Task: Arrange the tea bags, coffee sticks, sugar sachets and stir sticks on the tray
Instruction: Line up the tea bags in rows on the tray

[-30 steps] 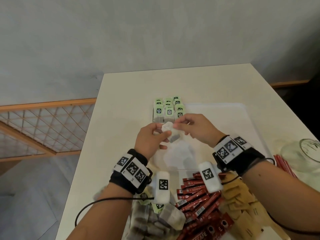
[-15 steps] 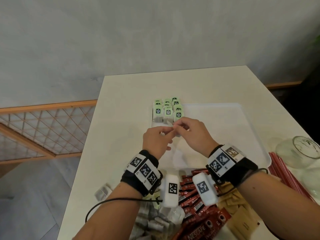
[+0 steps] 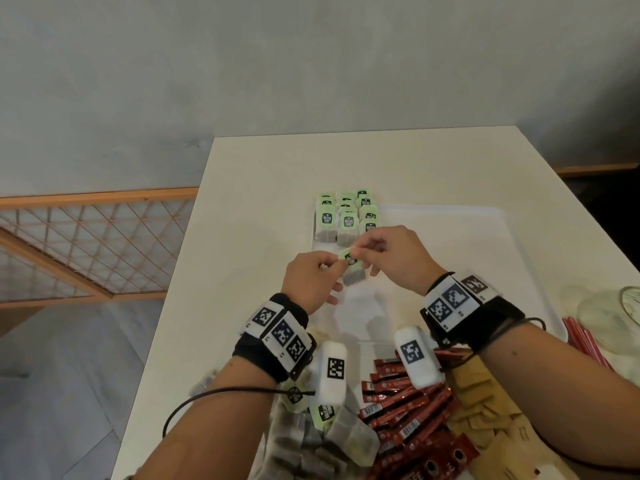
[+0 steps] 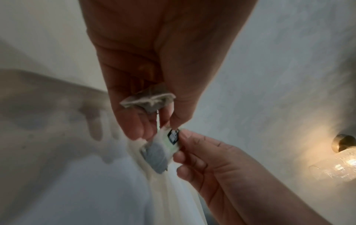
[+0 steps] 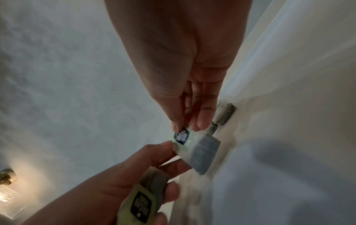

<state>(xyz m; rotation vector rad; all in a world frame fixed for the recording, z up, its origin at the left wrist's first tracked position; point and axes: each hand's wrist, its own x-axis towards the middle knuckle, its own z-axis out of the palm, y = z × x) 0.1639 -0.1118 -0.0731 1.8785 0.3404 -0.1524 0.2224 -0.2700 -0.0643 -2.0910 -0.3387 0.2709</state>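
Both hands hold one tea bag [image 3: 352, 268] just above the white tray [image 3: 450, 258], near its left side. My left hand [image 3: 337, 266] and right hand [image 3: 360, 251] pinch its green tag [image 5: 182, 136] from opposite sides, and the grey bag [image 4: 156, 155] hangs below. My left hand [image 4: 156, 129] also keeps a second tea bag [image 5: 142, 202] tucked in its palm. Rows of arranged tea bags [image 3: 343, 216] stand at the tray's far left corner, just beyond the hands.
At the table's near edge lie a heap of loose tea bags [image 3: 322, 441], red coffee sticks [image 3: 405, 407] and brown sugar sachets [image 3: 485, 414]. Red stir sticks [image 3: 581, 341] and a glass jar [image 3: 620, 306] sit to the right of the tray.
The green tag, hidden before, now shows face up between the fingertips of both hands, with the bag hanging under it. The hands stay in front of the arranged rows.
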